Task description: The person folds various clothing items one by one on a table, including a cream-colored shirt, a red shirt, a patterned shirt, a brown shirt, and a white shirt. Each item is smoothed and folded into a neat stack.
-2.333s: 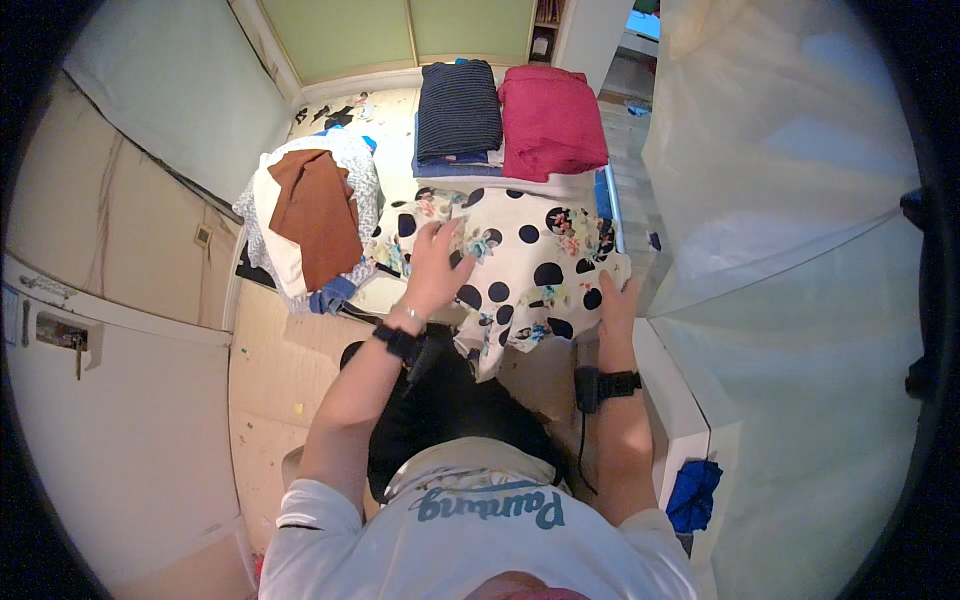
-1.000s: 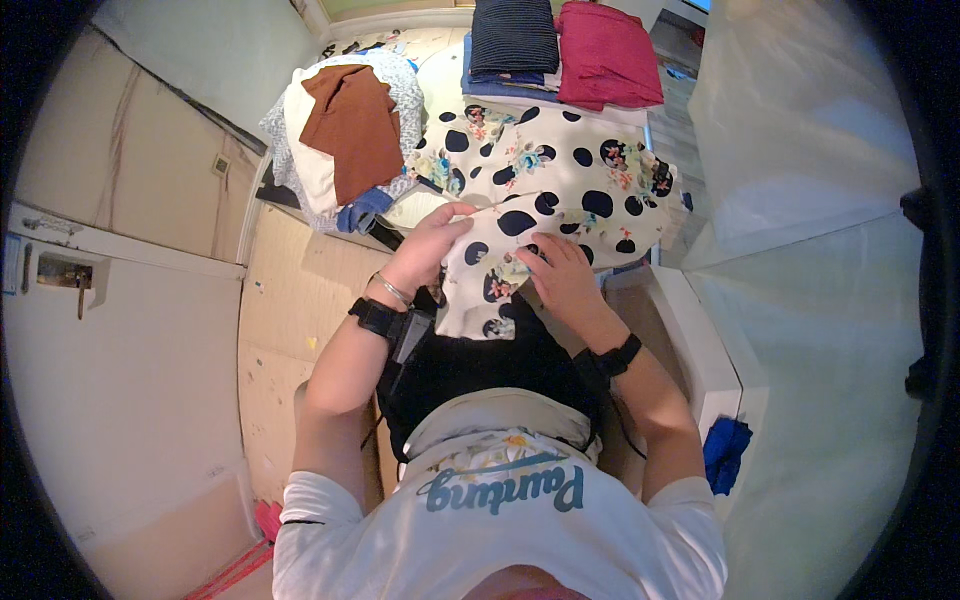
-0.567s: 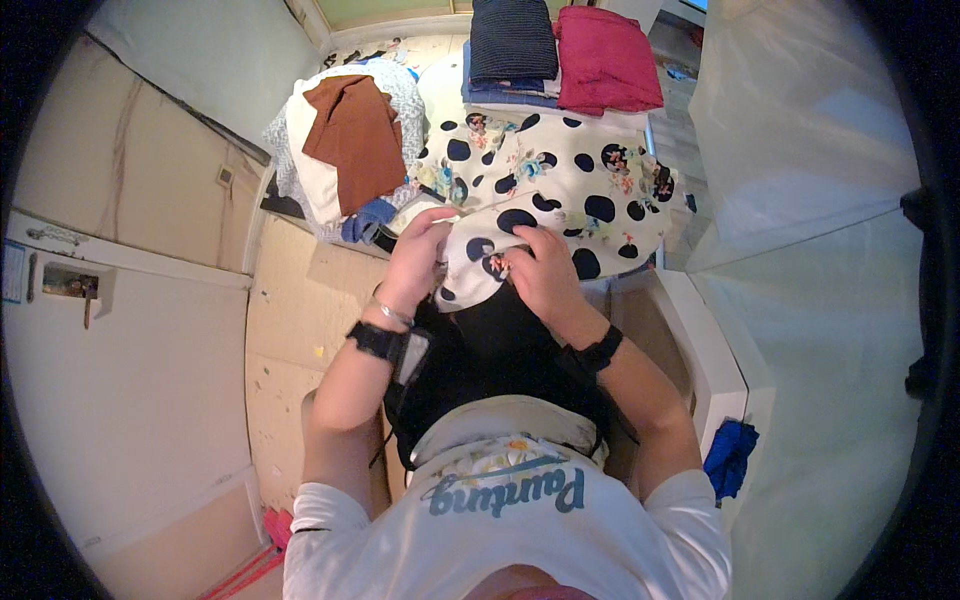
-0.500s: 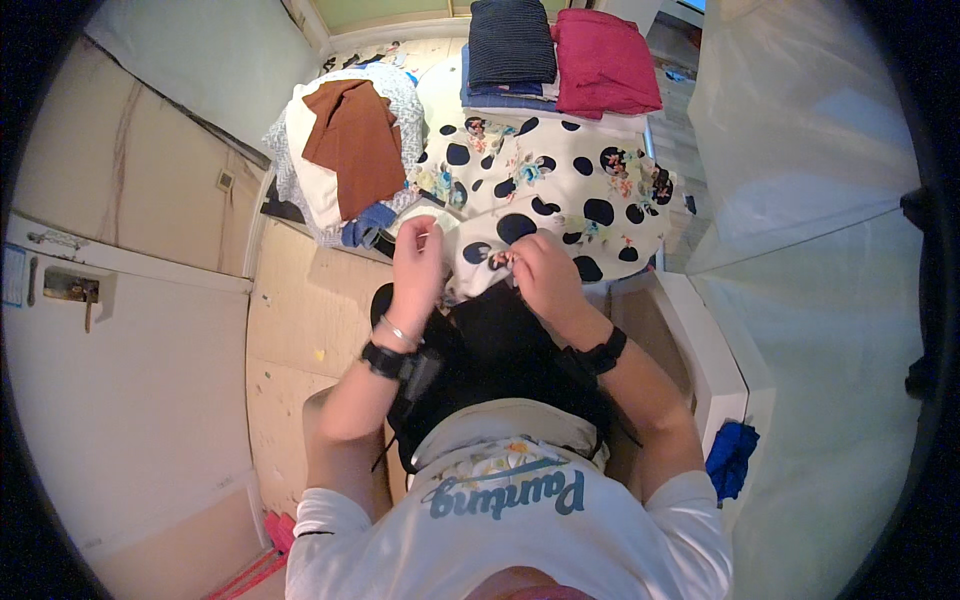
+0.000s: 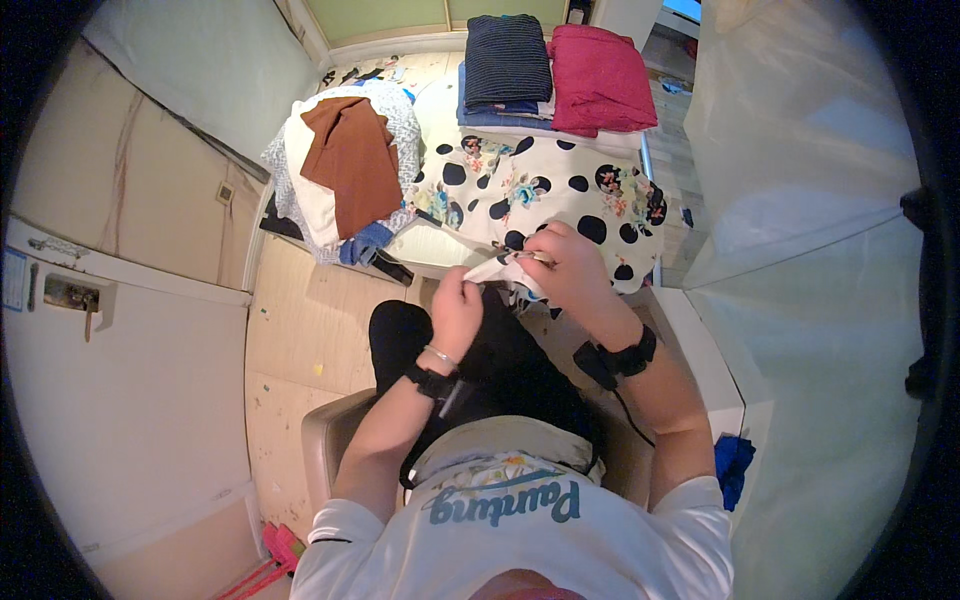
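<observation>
Cream dotted cloth point(image 5: 556, 200) lies spread over a pale surface point(image 5: 432, 250), its near edge drawn up into a narrow strip point(image 5: 490, 269) between two bare hands. The left hand point(image 5: 457, 315), fingers pinched together on one end, is nearer the lap than half a second ago; the right hand point(image 5: 575, 275) has its fingers clamped on the other end. Broad and loose a second earlier, that edge is now gathered, suggesting work has narrowed to this one spot. Beyond, dark striped cloth point(image 5: 508, 62) and red cloth point(image 5: 603, 80) sit folded; a brown garment point(image 5: 350, 165) tops a heap point(image 5: 404, 130) at left.
</observation>
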A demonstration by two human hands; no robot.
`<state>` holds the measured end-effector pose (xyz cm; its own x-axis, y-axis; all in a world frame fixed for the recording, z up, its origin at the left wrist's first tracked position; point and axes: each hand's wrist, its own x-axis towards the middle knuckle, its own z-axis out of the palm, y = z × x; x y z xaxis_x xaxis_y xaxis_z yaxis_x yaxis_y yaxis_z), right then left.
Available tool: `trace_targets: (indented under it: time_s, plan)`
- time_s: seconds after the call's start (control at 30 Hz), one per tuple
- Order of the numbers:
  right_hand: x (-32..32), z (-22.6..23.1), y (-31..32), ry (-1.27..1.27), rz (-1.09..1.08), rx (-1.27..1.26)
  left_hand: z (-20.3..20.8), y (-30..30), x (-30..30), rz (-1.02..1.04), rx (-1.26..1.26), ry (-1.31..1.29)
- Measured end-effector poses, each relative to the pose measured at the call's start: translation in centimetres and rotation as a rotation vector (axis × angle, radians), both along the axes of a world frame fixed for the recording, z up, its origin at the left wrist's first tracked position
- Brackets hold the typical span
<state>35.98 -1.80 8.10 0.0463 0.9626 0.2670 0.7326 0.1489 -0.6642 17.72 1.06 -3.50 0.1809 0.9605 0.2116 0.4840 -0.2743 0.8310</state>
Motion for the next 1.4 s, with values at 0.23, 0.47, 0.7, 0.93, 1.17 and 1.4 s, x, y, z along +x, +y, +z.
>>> trace_targets:
  time_s: [0.23, 0.47, 0.7, 0.93, 1.17, 1.4]
  plan:
    - [5.0, -3.8, -0.8, 0.201, 0.018, -0.284, 6.5, 10.0, -3.6, -0.009, 0.173, -0.019]
    - [11.2, -6.4, -1.6, 0.471, -0.299, -0.307, 15.0, 18.5, 1.9, -0.139, 0.427, 0.507]
    - [13.0, -5.0, 0.8, 0.175, -0.503, -0.155, 4.8, 14.6, 6.5, -0.142, 0.094, 0.132]
    - [14.9, -8.1, -0.2, 0.142, -0.548, -0.191, 2.6, 6.6, 8.1, -0.164, -0.313, -0.342]
    - [15.7, -7.2, -1.9, 0.102, -0.602, -0.022, 3.5, 3.6, 7.4, -0.375, -0.353, -0.286]
    - [11.3, -5.0, -2.4, -0.029, -0.434, 0.136, 0.9, 4.9, 5.9, -0.074, -0.191, -0.236]
